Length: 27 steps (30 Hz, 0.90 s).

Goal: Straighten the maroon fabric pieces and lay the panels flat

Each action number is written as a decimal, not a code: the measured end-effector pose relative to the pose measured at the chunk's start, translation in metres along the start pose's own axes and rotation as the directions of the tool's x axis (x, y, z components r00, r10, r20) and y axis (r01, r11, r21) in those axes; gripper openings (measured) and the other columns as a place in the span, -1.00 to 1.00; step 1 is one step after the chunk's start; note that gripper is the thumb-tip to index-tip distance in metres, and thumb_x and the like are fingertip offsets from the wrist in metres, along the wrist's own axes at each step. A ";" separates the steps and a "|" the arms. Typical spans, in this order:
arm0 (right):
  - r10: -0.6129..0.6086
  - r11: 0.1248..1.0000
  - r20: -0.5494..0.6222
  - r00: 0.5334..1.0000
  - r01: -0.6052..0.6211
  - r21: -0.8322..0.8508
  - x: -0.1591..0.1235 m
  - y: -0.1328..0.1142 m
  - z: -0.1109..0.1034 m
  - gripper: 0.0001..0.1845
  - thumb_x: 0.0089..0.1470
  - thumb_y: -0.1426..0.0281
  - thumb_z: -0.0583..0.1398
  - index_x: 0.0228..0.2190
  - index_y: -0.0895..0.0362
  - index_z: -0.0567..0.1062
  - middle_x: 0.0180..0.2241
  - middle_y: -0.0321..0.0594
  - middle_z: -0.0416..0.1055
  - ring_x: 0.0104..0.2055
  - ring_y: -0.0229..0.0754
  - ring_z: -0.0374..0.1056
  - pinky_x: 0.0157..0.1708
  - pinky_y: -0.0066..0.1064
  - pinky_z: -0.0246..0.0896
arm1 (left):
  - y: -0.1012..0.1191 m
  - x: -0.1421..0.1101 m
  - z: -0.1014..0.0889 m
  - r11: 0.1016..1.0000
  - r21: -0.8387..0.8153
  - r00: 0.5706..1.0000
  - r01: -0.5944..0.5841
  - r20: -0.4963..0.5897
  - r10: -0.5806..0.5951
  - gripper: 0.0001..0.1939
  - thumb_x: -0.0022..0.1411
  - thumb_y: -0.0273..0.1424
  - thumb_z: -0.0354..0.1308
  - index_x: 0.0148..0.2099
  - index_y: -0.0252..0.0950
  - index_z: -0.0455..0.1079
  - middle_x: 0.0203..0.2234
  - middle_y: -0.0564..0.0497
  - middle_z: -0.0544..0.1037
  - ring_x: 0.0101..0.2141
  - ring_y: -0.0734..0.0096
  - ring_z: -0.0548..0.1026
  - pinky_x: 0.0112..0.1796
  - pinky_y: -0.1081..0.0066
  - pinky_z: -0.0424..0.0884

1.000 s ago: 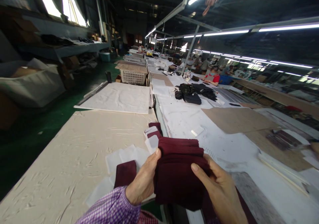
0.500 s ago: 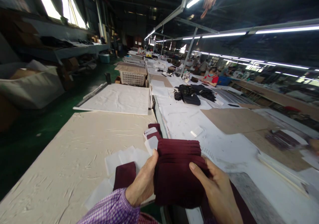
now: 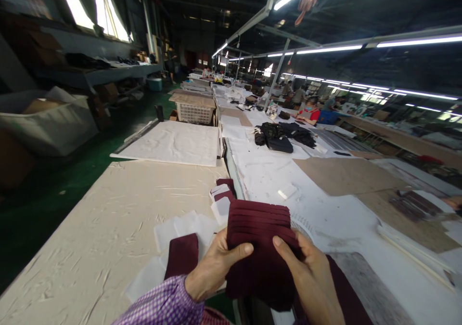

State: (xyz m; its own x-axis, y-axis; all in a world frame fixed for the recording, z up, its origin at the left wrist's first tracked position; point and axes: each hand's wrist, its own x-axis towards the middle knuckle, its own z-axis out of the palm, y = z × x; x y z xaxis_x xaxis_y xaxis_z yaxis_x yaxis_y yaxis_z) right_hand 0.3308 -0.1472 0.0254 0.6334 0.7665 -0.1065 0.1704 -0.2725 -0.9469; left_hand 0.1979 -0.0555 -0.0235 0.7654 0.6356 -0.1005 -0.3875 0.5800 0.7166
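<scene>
Between my two hands is a stack of maroon fabric pieces (image 3: 258,267), fanned so that several edges show as steps at the top. My left hand (image 3: 218,262) grips its left side, thumb lying across the front. On the right side my right hand (image 3: 306,267) pinches the stack with the thumb in front and fingers behind. A single maroon fabric piece (image 3: 182,253) lies left of my left hand on thin white sheets (image 3: 144,277). Beyond the stack, more maroon and white pieces (image 3: 221,195) lie at the table edge.
A cream-covered table (image 3: 108,219) spreads to the left, a white-covered table (image 3: 260,180) to the right. Dark folded garments (image 3: 276,137) and brown paper (image 3: 335,173) lie on the right one. Farther off are a plastic crate (image 3: 195,113) and a person in red (image 3: 311,113).
My left thumb has moved from the stack's left edge onto its front. The fanned top edges have shifted slightly. My right hand keeps its hold.
</scene>
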 end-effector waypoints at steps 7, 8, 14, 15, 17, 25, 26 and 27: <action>0.010 1.000 -0.042 0.999 -0.011 -0.006 -0.003 0.005 0.001 -0.63 -0.03 0.11 0.26 -0.29 0.13 0.50 -0.34 -0.19 0.56 -0.28 -0.03 0.47 -0.29 -0.33 0.39 | -0.003 0.002 -0.002 0.997 -0.059 0.998 0.040 -0.052 -0.043 -0.77 0.10 -0.41 0.30 -0.14 -0.26 0.55 -0.23 -0.06 0.65 -0.20 0.24 0.58 -0.14 0.33 0.47; 0.020 1.000 -0.047 0.999 -0.020 0.001 -0.003 0.007 0.001 -0.62 -0.03 0.10 0.27 -0.30 0.14 0.49 -0.36 -0.19 0.55 -0.31 -0.04 0.46 -0.32 -0.33 0.39 | -0.004 0.003 -0.002 0.997 -0.063 0.998 0.042 -0.051 -0.045 -0.78 0.10 -0.41 0.30 -0.15 -0.26 0.55 -0.25 -0.06 0.65 -0.20 0.24 0.58 -0.14 0.33 0.47; 0.013 0.979 -0.134 0.991 0.014 0.202 0.000 0.020 0.004 -0.22 -0.07 0.17 0.32 0.15 0.06 0.20 -0.07 -0.09 0.50 -0.09 -0.01 0.46 -0.12 -0.23 0.39 | -0.008 0.006 0.000 0.997 -0.060 0.997 0.046 -0.055 -0.049 -0.79 0.10 -0.42 0.30 -0.16 -0.24 0.55 -0.25 -0.03 0.66 -0.20 0.26 0.58 -0.13 0.34 0.47; 0.020 0.970 -0.128 0.992 0.012 0.243 0.001 0.022 0.004 -0.16 -0.08 0.18 0.33 0.18 0.07 0.17 -0.05 -0.08 0.49 -0.06 0.00 0.45 -0.09 -0.21 0.39 | -0.008 0.007 0.000 0.997 -0.059 0.997 0.046 -0.061 -0.050 -0.79 0.10 -0.41 0.30 -0.16 -0.24 0.55 -0.25 -0.03 0.66 -0.20 0.26 0.58 -0.12 0.33 0.47; 0.037 0.955 -0.106 0.994 -0.004 0.296 0.002 0.027 0.004 -0.22 -0.12 0.20 0.35 0.12 0.11 0.26 -0.03 -0.06 0.49 -0.04 0.01 0.44 -0.05 -0.20 0.38 | -0.010 0.009 0.000 0.998 -0.044 0.996 0.050 -0.077 -0.053 -0.79 0.10 -0.40 0.30 -0.16 -0.24 0.55 -0.25 -0.03 0.66 -0.20 0.24 0.58 -0.09 0.31 0.46; 0.104 0.918 -0.084 0.991 -0.063 0.393 0.005 0.054 0.004 -0.60 -0.06 0.17 0.32 -0.24 0.18 0.53 -0.28 -0.12 0.57 -0.22 0.00 0.47 -0.16 -0.21 0.41 | -0.027 0.023 -0.002 0.996 0.040 0.987 0.076 -0.148 -0.069 -0.76 0.06 -0.37 0.33 -0.16 -0.23 0.55 -0.30 0.01 0.66 -0.22 0.24 0.58 -0.09 0.30 0.46; 0.110 0.919 -0.110 0.988 -0.059 0.389 0.005 0.057 0.004 -0.62 -0.06 0.17 0.32 -0.27 0.18 0.53 -0.30 -0.14 0.56 -0.24 -0.02 0.46 -0.18 -0.24 0.40 | -0.030 0.024 -0.002 0.995 0.048 0.984 0.090 -0.156 -0.081 -0.77 0.06 -0.37 0.33 -0.18 -0.23 0.56 -0.31 0.01 0.66 -0.23 0.25 0.58 -0.09 0.30 0.46; 0.107 0.925 -0.143 0.984 -0.046 0.377 0.005 0.061 0.004 -0.64 -0.05 0.17 0.31 -0.29 0.19 0.53 -0.32 -0.15 0.55 -0.26 -0.04 0.44 -0.21 -0.26 0.39 | -0.034 0.025 -0.002 0.992 0.058 0.981 0.112 -0.163 -0.101 -0.79 0.05 -0.37 0.33 -0.19 -0.23 0.56 -0.32 0.02 0.66 -0.25 0.26 0.58 -0.09 0.30 0.46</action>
State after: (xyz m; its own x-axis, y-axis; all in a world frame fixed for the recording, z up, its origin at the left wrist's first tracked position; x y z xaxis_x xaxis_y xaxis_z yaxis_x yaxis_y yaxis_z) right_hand 0.3414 -0.1578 -0.0338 0.7493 0.6418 -0.1630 -0.1558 -0.0684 -0.9854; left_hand 0.2296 -0.0584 -0.0514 0.7064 0.6485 -0.2836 -0.2692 0.6167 0.7397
